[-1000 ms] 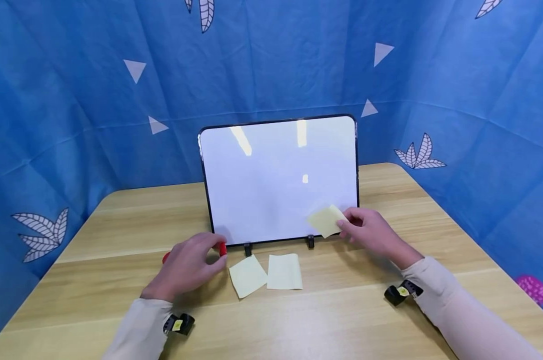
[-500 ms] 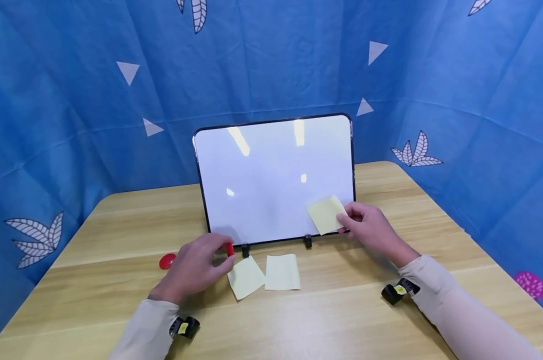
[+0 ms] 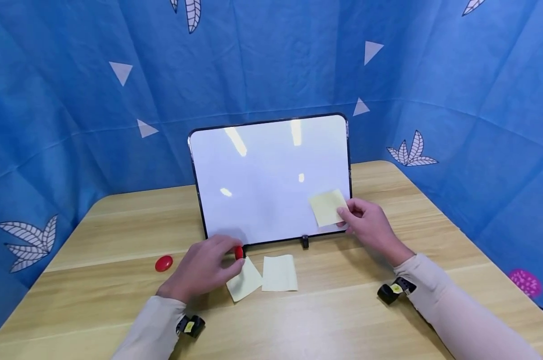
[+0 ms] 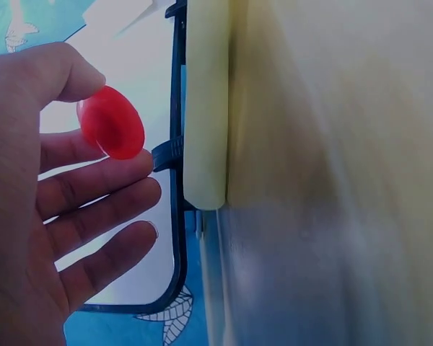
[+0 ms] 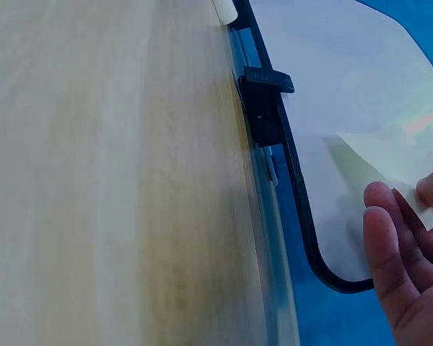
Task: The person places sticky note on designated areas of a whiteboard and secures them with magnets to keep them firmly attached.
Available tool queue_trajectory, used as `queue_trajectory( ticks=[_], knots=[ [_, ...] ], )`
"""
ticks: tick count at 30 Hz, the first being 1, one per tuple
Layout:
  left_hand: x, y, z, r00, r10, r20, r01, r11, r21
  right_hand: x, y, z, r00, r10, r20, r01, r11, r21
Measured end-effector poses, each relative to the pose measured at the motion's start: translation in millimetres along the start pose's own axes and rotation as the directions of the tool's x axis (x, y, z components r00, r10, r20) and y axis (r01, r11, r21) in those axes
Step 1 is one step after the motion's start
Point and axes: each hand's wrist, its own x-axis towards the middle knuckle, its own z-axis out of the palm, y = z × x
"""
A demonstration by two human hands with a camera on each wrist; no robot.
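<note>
My left hand (image 3: pixel 206 265) pinches a round red magnet (image 4: pixel 112 122) between thumb and forefinger, its other fingers spread apart in the left wrist view. It is low in front of the whiteboard's (image 3: pixel 267 165) left bottom corner, over a pale yellow sticky note (image 3: pixel 246 284) on the table. A second sticky note (image 3: pixel 279 273) lies just right of that one. At the board's lower right, my right hand (image 3: pixel 370 225) holds another yellow note (image 3: pixel 327 207) by its right edge, thumb in front. In the right wrist view this note (image 5: pixel 382 158) overlaps the white surface.
Another red magnet (image 3: pixel 164 263) lies on the wooden table (image 3: pixel 325 320), left of the left hand. The whiteboard stands tilted back on small black feet (image 3: pixel 305 242). A blue patterned curtain (image 3: pixel 271 60) hangs behind the table and along its sides.
The left hand has moved right with its magnet, uncovering the other magnet on the table. The right hand has raised its note a little against the board, and the note now sits straighter.
</note>
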Motion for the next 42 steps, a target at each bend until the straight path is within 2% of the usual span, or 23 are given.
queue_trajectory(
  ticks=[8, 11, 20, 25, 30, 35, 42],
  knots=[
    [15.9, 8.5, 3.9, 0.996, 0.087, -0.003, -0.087, 0.996, -0.022, 4.9, -0.5, 2.3, 0.999, 0.014, -0.042, -0.012, 0.999, 0.040],
    [20.2, 11.3, 3.5, 0.995, 0.098, -0.006, -0.099, 0.994, -0.038, 7.4, -4.4, 3.2, 0.999, 0.010, -0.050, -0.007, 0.999, 0.053],
    [31.5, 18.1, 1.8, 0.998, 0.059, 0.033, -0.058, 0.998, -0.022, 23.7, -16.3, 3.0, 0.996, -0.004, -0.088, 0.005, 1.000, 0.014],
    [35.2, 22.0, 2.3, 0.997, 0.028, 0.067, -0.021, 0.995, -0.102, 31.8, -24.5, 0.5, 0.992, -0.033, -0.121, 0.035, 0.999, 0.017],
    [36.7, 27.5, 0.1, 0.997, 0.000, 0.079, 0.015, 0.982, -0.188, 34.4, -28.7, -2.6, 0.992, -0.028, -0.124, 0.031, 0.999, 0.021],
    [43.2, 38.1, 3.0, 0.993, 0.002, 0.118, 0.022, 0.979, -0.202, 34.6, -26.3, -4.0, 0.993, -0.017, -0.117, 0.020, 0.999, 0.026],
    [55.1, 55.2, 18.1, 0.985, 0.042, 0.168, -0.013, 0.985, -0.172, 32.4, -20.2, -5.0, 0.992, -0.005, -0.126, 0.010, 0.999, 0.045]
  ],
)
